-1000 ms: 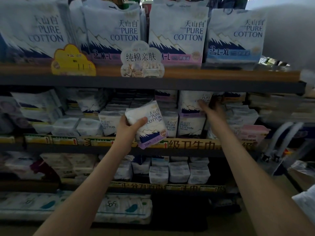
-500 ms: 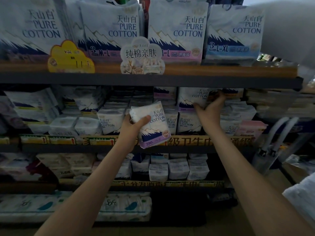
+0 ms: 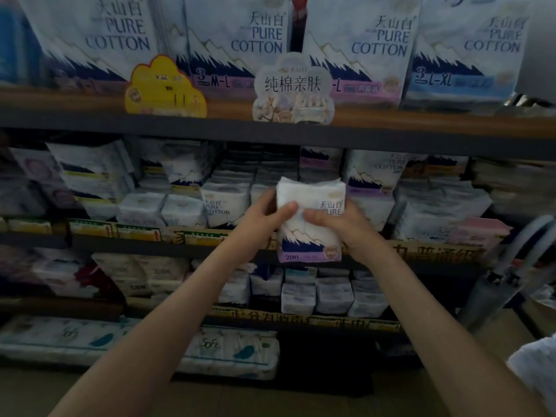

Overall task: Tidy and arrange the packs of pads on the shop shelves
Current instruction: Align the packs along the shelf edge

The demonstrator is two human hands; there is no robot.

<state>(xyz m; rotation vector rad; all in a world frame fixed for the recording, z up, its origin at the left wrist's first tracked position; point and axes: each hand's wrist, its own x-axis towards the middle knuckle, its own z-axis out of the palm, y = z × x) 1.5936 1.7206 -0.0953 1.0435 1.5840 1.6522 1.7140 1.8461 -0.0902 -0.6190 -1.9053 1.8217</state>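
A white pack of pads (image 3: 310, 236) with a blue mountain print and a purple bottom band stands upright in front of the middle shelf (image 3: 135, 242). My left hand (image 3: 264, 218) grips its left side, thumb across the front. My right hand (image 3: 343, 227) grips its right side, thumb on the front too. Behind the pack, rows of similar small packs (image 3: 222, 206) fill the middle shelf, partly hidden by my hands.
Large "Pure Cotton" packs (image 3: 361, 46) line the top shelf behind a yellow price tag (image 3: 164, 88) and a white sign (image 3: 293, 88). Lower shelves hold small white packs (image 3: 331, 293) and long "Soft" packs (image 3: 231, 353). A pink pack (image 3: 478, 233) sits at the right.
My right hand left the stacked packs on the shelf and came to the held pack. Both hands now hold it, and it has turned upright and moved right.
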